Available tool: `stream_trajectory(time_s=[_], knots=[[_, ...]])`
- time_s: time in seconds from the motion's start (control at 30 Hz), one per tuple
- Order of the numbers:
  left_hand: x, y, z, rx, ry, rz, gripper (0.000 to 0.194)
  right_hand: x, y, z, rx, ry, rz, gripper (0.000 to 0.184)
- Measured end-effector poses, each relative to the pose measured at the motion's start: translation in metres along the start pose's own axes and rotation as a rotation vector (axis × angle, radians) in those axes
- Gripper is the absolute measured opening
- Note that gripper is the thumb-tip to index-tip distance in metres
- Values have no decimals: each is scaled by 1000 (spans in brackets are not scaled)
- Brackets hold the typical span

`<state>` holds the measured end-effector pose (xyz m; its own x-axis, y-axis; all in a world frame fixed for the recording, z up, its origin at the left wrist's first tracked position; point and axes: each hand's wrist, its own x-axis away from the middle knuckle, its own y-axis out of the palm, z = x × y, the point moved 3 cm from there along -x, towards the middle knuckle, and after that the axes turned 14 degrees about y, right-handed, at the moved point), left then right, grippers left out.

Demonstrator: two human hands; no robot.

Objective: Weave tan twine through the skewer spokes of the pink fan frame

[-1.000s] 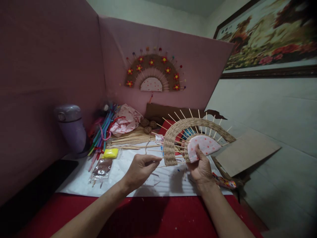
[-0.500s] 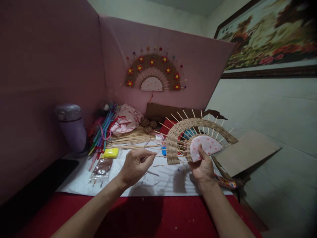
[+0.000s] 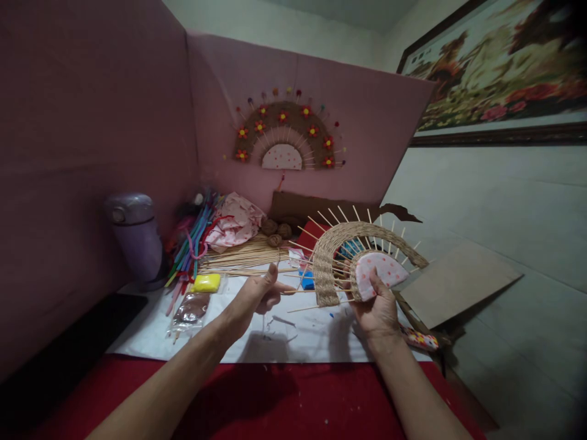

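Observation:
My right hand (image 3: 376,305) grips a woven half-round fan (image 3: 328,275), its thumb lying over the white half-disc with pink dots (image 3: 378,272). Its other fingers are behind the fan. Thin wooden sticks radiate out past the fan's arched twine band. To the left, my left hand (image 3: 261,292) has its thumb raised apart from the index finger, the other fingers curled. The index fingertip is at the end of one low stick (image 3: 305,291), seemingly touching it. Another stick juts out just below.
A finished fan with flowers (image 3: 283,116) hangs on the pink board. Behind lie loose sticks (image 3: 243,256), brown twine balls (image 3: 275,239), dotted cloth (image 3: 236,220) and pipe cleaners (image 3: 195,229). A purple bottle (image 3: 135,238) stands left, near a yellow packet (image 3: 206,282). Cardboard (image 3: 458,281) leans right.
My left thumb and index finger have come apart from a pinch, and the thumb has lifted. The fan in my right hand has shifted and tilted slightly.

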<state>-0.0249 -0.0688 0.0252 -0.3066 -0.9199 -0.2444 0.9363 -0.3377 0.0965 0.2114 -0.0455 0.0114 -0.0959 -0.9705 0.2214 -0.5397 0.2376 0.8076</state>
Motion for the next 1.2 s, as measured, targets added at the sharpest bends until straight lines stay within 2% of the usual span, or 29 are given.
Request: stream_trajectory(time_s=[0.13,0.33,0.73,1.07,1.2], knots=[[2,6,-8,135,-26,-65,84,1,1,1,6,16,-37,34],[6,17,-11,164,-96,-79,91,-1,0,1,-28,18,-10,36],[6,21,-16,285,-124,-171,93,-1,0,2,-47,-14,0,36],[8,27,-17,303,-131,-240,93,-2,-1,4,-35,-32,24,37],[6,26,-19,260,-118,-230,91,-4,-2,3,-18,-29,-3,37]])
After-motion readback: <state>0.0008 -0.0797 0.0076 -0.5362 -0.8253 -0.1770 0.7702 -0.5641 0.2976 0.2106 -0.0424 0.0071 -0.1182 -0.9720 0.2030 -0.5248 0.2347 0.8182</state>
